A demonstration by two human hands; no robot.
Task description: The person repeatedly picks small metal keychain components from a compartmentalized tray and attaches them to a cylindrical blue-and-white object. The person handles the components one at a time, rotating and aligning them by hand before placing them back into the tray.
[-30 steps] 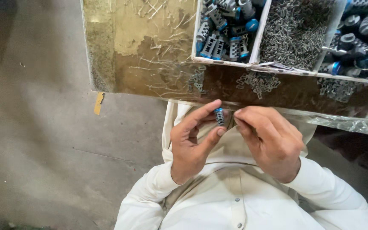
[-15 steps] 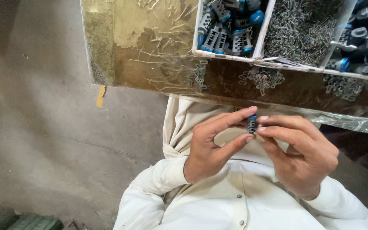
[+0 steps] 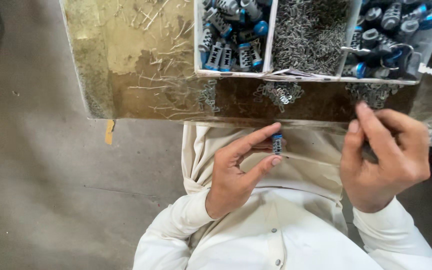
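Nearest the camera is the white shirt, and just above it the left hand pinches a small blue-capped cylinder upright between thumb and forefinger, the other fingers curled loosely. The right hand sits well apart to the right of that cylinder, fingers bunched together; whether they grip anything cannot be told (a dark bit shows between them, too small to name). Open air lies between the two hands, over the lap. Left of the cylinder spreads bare grey concrete floor. Beyond it runs the front edge of the counter, worn, stained and strewn with thin wire pieces. Farther still stand white-walled bins: the one straight beyond the cylinder holds like blue-capped parts, the next small metal clips.
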